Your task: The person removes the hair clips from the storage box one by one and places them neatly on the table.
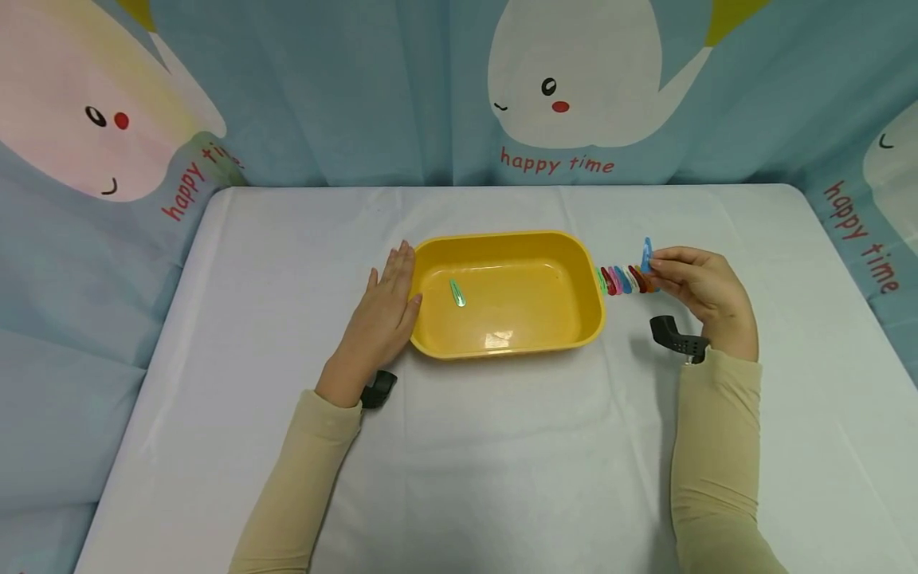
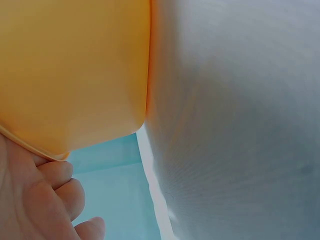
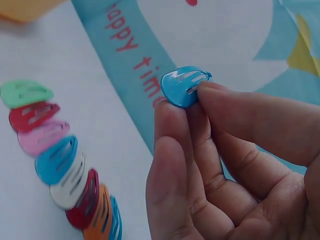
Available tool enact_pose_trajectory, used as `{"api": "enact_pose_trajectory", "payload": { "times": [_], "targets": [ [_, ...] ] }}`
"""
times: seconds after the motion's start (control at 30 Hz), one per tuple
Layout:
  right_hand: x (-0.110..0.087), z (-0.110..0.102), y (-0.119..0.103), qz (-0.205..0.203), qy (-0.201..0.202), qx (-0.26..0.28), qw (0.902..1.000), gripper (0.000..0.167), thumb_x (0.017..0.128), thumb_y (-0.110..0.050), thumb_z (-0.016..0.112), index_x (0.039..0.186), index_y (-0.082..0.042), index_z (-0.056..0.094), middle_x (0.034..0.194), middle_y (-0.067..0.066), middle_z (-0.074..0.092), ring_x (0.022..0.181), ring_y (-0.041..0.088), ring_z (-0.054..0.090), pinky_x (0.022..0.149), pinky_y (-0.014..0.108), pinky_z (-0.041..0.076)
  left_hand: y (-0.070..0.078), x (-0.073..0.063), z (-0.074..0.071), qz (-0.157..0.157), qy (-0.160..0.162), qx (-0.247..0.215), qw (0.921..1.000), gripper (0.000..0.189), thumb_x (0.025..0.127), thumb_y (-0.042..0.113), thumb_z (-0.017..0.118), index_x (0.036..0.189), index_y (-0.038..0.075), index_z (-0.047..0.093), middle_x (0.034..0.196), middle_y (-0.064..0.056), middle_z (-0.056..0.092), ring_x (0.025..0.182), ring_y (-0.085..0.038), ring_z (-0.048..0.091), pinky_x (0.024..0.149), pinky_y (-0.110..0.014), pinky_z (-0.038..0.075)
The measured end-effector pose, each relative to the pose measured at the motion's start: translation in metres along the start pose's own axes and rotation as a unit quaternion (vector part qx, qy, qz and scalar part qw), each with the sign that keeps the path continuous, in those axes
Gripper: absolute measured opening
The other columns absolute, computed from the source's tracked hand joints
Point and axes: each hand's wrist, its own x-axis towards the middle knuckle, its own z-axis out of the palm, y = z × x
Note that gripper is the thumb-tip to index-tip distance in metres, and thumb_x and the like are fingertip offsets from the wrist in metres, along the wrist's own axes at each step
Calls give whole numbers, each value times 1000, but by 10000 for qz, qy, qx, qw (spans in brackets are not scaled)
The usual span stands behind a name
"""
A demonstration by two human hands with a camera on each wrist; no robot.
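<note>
Between thumb and fingertips, my right hand (image 1: 706,291) pinches a blue snap hair clip (image 3: 182,86), raised above the table at the right. Just left of that hand, several hair clips (image 3: 57,159) in green, red, pink, blue, white and orange lie in an overlapping row. The row runs up to the right end of a yellow tray (image 1: 502,353). Inside the tray, towards its left, lies one green hair clip (image 1: 457,293). My left hand (image 1: 380,319) rests with extended fingers against the tray's left end, the thumb at the rim.
A white cloth covers the table (image 1: 502,462). Behind it hangs a blue curtain (image 1: 387,96) with whale prints, which also runs down the left and right sides. A black wrist camera (image 1: 677,339) sits at the right wrist, another black camera (image 1: 378,391) at the left.
</note>
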Motion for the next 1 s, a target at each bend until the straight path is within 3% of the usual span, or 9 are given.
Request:
{"api": "enact_pose_trajectory", "payload": {
  "times": [0.27,0.47,0.73,1.0],
  "targets": [
    [-2,-14,3,57,85,300,9995,14,87,3,62,82,-3,73,82,4,68,73,13,67,70,22,55,0,-1,0,7,-6,-42,10000,60,103,25,31,151,3,4,158,-7,0,144,-20,1,114,-46,4],
    [-1,-19,4,198,490,-49,9986,20,89,2,60,78,-8,74,80,0,68,74,10,66,70,20,54,-1,-1,1,25,4,-32,10000,60,103,26,31,151,3,4,158,-7,0,144,-21,1,114,-46,4],
    [2,-24,11,265,916,-1283,9871,27,89,-5,63,70,-19,73,73,-8,67,67,3,64,66,16,53,-1,0,1,19,8,-22,10000,60,103,25,32,151,4,3,158,-7,0,144,-21,1,114,-47,4],
    [7,-28,15,328,1181,-1461,9816,34,89,2,60,65,-20,71,67,-10,65,62,1,64,59,15,52,-1,0,2,30,44,-32,10000,60,103,25,32,151,3,3,158,-7,1,144,-22,2,114,-46,4]
  ]
}}
